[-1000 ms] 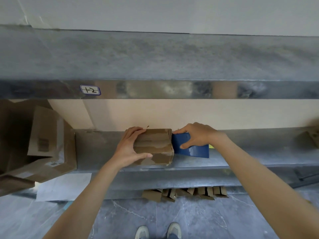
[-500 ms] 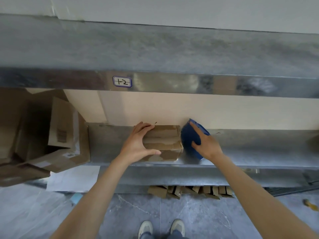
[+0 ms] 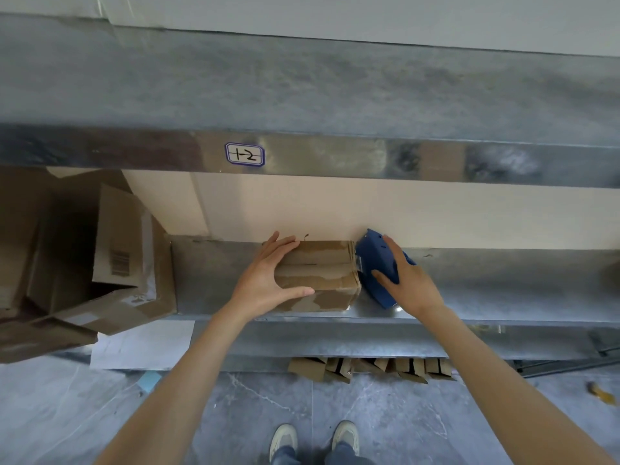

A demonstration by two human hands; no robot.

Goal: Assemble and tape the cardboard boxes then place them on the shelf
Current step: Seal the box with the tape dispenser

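Box (image 3: 318,275) in head view: resting on the middle shelf (image 3: 503,286), near its front edge. Left hand (image 3: 268,280) clasps the box's left end, fingers over the top, thumb along the near face. Right hand (image 3: 409,283) is wrapped over a blue dispenser (image 3: 372,255) (touching the box's right end). Open carton (image 3: 117,263) stands further left. Label (image 3: 245,155) on the upper shelf edge.

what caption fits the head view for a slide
Left hand holds a small cardboard box on the metal shelf while the right hand holds a blue tape dispenser at its right end.
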